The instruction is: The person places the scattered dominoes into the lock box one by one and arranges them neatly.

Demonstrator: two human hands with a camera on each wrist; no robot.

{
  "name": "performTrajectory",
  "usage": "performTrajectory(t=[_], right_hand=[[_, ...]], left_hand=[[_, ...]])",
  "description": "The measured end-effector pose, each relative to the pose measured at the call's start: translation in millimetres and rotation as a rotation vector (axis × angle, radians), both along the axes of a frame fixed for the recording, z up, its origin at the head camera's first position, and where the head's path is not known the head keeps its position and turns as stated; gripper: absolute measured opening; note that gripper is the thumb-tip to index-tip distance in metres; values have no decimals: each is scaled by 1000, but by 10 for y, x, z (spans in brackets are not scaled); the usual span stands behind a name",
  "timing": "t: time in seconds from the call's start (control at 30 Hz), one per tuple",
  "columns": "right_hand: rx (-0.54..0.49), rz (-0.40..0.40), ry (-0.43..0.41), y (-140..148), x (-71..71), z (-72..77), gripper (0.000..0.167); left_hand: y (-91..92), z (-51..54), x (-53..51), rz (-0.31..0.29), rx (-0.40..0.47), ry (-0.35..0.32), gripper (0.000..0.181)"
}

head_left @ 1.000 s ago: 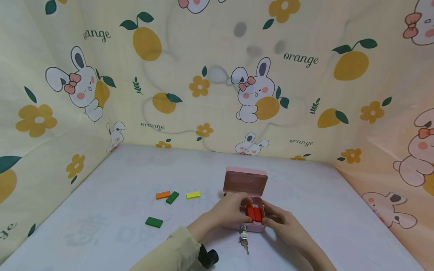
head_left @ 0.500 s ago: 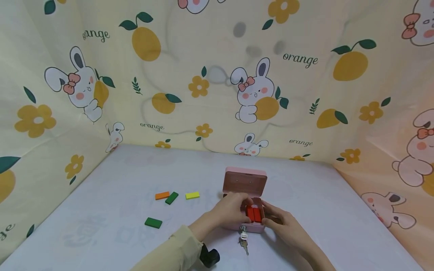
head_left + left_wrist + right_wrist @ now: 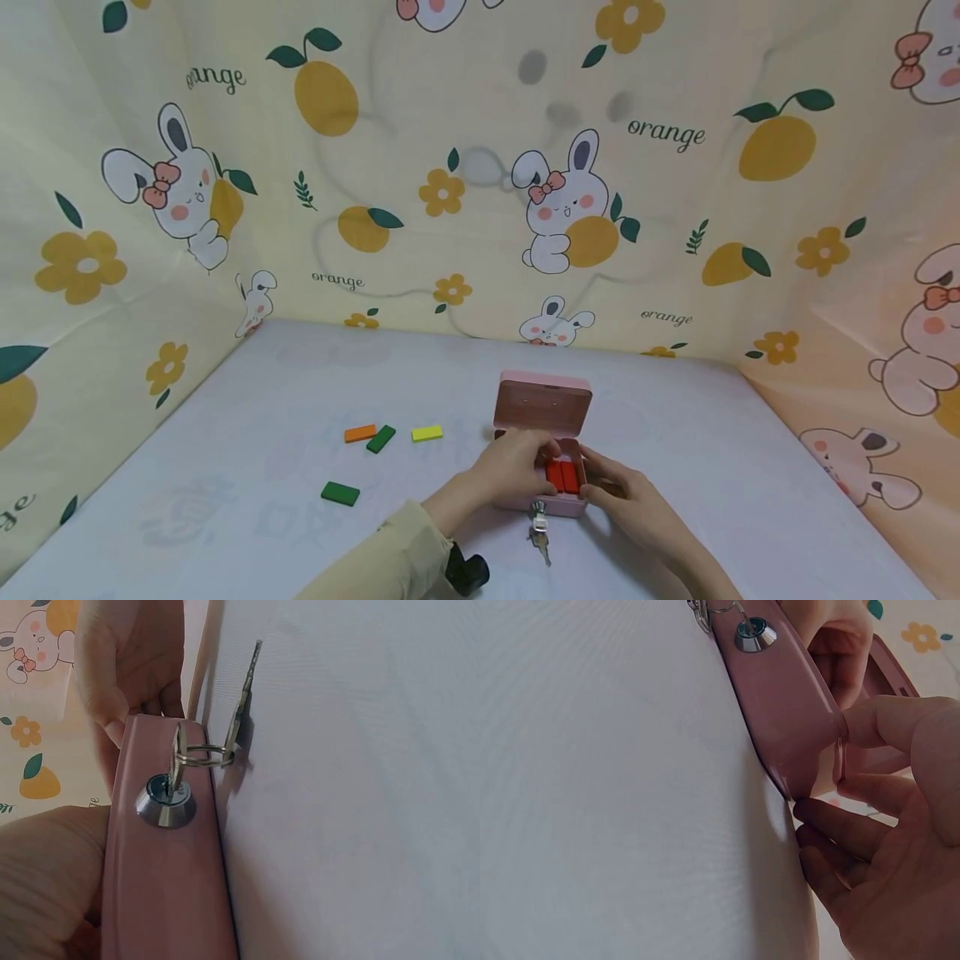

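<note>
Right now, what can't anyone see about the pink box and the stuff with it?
- Left side inside the pink box: head view, covered by the left hand.
- Whether that hand holds anything: head view, its own knuckles are in the way.
- Red blocks: left wrist view, hidden behind the box's front.
- Keys: right wrist view, partly cut off by the top edge.
</note>
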State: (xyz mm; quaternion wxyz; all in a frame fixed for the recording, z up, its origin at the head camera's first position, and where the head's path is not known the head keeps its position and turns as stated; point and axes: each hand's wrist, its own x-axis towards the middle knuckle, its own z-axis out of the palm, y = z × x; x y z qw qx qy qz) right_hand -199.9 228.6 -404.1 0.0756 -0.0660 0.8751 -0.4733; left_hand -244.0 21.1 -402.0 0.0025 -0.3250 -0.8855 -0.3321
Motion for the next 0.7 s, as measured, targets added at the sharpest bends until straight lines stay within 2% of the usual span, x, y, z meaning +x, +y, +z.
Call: performTrajectory(t=[0.43,0.7], right_hand=[[24,-17,-8,-24,-5,5,58],[27,-20,-9,-17,3,5,59]], left_hand=[[-2,-27,-4,29,17,-10,37],[22,-54,-15,48,5,16,37]])
